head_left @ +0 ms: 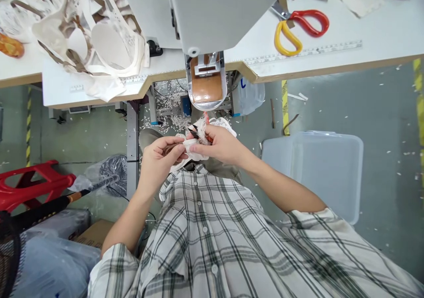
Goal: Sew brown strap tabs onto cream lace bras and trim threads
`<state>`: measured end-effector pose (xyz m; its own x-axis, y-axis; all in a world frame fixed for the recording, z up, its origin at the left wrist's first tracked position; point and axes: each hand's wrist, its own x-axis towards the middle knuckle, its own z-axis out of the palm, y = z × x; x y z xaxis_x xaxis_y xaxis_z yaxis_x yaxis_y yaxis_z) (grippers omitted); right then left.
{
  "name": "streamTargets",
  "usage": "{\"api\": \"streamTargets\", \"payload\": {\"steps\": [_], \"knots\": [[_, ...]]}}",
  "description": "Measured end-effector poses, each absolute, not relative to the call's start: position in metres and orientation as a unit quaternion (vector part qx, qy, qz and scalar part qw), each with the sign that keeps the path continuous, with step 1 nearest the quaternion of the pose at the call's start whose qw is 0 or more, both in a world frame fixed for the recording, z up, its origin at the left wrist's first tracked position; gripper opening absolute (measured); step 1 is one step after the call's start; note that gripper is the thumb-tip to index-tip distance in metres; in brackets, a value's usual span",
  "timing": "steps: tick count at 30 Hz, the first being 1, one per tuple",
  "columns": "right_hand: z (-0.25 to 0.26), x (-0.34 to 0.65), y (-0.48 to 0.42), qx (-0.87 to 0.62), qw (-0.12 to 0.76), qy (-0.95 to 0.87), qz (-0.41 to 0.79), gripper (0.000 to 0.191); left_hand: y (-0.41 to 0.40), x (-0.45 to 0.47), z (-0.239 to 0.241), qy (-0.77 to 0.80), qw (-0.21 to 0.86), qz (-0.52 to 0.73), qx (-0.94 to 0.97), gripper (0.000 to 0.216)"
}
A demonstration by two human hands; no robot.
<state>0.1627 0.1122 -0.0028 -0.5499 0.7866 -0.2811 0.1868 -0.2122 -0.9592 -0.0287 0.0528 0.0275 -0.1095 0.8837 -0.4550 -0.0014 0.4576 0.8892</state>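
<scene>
A white lace-trimmed bra lies over my lap below the sewing machine. My left hand is closed, thumb against fingers, on a brown strap and the near white edge of the bra. Facing it, my right hand pinches the same white edge between thumb and fingers. A small tool with dark pointed tips and some red-orange sticks out of the right hand; its kind is partly hidden by the fingers and white fluffy threads.
The sewing machine overhangs a white table. White bras pile up at left; red-and-yellow scissors lie right. A translucent plastic box stands on the floor at right, a red stool at left.
</scene>
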Motion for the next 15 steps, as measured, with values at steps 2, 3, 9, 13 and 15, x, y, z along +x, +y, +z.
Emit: {"api": "streamTargets", "payload": {"steps": [2,3,9,13,15], "knots": [[-0.001,0.164,0.109,-0.426,0.271,-0.601,0.62,0.038,0.053,-0.029,0.028,0.638,0.571,0.387,0.342,0.032],[0.001,0.165,0.107,-0.442,0.297,-0.614,0.583,0.034,0.053,-0.029,0.028,0.64,0.57,0.389,0.339,0.032],[0.022,0.167,0.087,-0.451,0.251,-0.651,0.556,0.034,0.052,-0.028,0.031,0.644,0.554,0.404,0.34,0.03],[0.026,0.163,0.079,-0.444,0.212,-0.651,0.577,0.031,0.051,-0.026,0.034,0.651,0.532,0.409,0.355,0.027],[0.026,0.161,0.079,-0.458,0.208,-0.668,0.549,0.032,0.05,-0.024,0.035,0.651,0.526,0.412,0.361,0.025]]}}
